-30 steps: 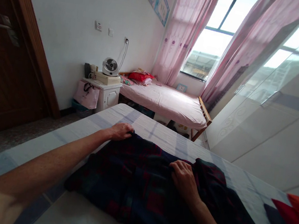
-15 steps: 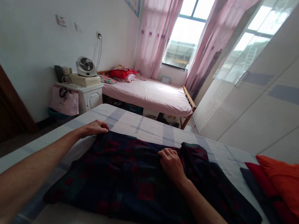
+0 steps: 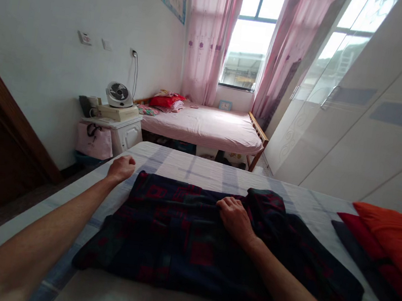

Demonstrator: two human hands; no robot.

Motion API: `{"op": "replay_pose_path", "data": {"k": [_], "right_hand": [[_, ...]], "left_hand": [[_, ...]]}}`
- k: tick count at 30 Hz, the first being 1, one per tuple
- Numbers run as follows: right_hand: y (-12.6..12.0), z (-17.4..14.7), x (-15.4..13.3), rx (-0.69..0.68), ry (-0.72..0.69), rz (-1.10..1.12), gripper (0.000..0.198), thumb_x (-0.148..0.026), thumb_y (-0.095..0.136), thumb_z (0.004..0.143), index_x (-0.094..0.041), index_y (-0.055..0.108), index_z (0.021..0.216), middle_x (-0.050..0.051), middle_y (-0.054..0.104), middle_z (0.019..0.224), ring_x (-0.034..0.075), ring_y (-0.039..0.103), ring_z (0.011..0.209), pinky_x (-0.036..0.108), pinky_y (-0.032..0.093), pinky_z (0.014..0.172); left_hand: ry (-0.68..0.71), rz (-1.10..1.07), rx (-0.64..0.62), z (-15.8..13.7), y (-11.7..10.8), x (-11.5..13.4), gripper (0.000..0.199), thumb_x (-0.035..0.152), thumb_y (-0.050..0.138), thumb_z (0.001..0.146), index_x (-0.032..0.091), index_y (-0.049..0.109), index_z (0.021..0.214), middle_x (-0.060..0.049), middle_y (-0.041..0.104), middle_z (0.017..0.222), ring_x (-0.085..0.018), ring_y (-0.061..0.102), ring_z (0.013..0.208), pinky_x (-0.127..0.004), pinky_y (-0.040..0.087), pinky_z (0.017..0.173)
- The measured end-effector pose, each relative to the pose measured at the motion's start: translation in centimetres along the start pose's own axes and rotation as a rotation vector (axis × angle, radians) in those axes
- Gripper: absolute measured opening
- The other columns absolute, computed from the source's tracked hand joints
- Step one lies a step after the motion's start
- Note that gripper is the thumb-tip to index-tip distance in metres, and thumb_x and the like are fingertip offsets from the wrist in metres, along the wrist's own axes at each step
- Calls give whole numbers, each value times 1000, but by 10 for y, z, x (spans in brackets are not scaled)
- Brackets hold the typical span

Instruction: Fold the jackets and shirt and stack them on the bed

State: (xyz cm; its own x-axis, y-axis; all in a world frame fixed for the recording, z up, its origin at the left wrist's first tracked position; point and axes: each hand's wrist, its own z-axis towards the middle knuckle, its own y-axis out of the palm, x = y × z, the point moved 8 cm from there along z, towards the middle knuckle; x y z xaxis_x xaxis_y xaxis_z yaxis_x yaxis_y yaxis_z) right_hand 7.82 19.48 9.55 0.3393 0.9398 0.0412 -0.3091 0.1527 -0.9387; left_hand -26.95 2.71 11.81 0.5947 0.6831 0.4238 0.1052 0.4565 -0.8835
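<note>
A dark navy shirt (image 3: 174, 236) with red and green patterned patches lies spread across the checked bed sheet in front of me. My left hand (image 3: 122, 168) is curled into a loose fist just off the shirt's far left corner, with a small gap between them and nothing visible in it. On the shirt's far edge rests my right hand (image 3: 235, 218), its fingers bent and closed on the cloth beside a bunched fold. The part of the shirt under my right forearm is hidden.
Folded orange clothing (image 3: 394, 237) lies on red and dark pieces at the right. Beyond the bed sheet (image 3: 205, 171) stand a second bed with a pink sheet (image 3: 204, 123), a nightstand (image 3: 130, 133) bearing a small fan (image 3: 119, 94), and a white wardrobe (image 3: 340, 140).
My left hand has let go of the shirt's far left corner and moved a little left and up, its fingers curling in. My right hand stays on the shirt. The view has shifted slightly.
</note>
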Motion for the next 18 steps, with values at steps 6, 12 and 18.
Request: {"op": "replay_pose_path", "data": {"k": [6,12,18], "right_hand": [[-27,-7,-6,57,-32,46,20,-19,52,86,-19,60,104,7,62,106,20,52,103,33,35,91],[-78,-29,98,139,588,-114,43,-38,48,88,-9,55,119,19,57,120,31,46,116,45,32,96],[-49,-63,172,4,931,117,28,-33,66,71,-13,68,91,16,69,94,33,58,100,50,37,90]], "left_hand": [[383,64,-3,-33,12,51,37,32,47,79,13,65,105,-14,59,120,-29,52,116,-38,37,104],[615,53,-15,-72,20,117,43,38,42,83,12,64,110,-15,57,124,-29,50,118,-42,38,103],[954,136,-195,-150,61,204,46,33,59,81,19,56,124,-12,52,134,-27,48,123,-42,38,103]]}}
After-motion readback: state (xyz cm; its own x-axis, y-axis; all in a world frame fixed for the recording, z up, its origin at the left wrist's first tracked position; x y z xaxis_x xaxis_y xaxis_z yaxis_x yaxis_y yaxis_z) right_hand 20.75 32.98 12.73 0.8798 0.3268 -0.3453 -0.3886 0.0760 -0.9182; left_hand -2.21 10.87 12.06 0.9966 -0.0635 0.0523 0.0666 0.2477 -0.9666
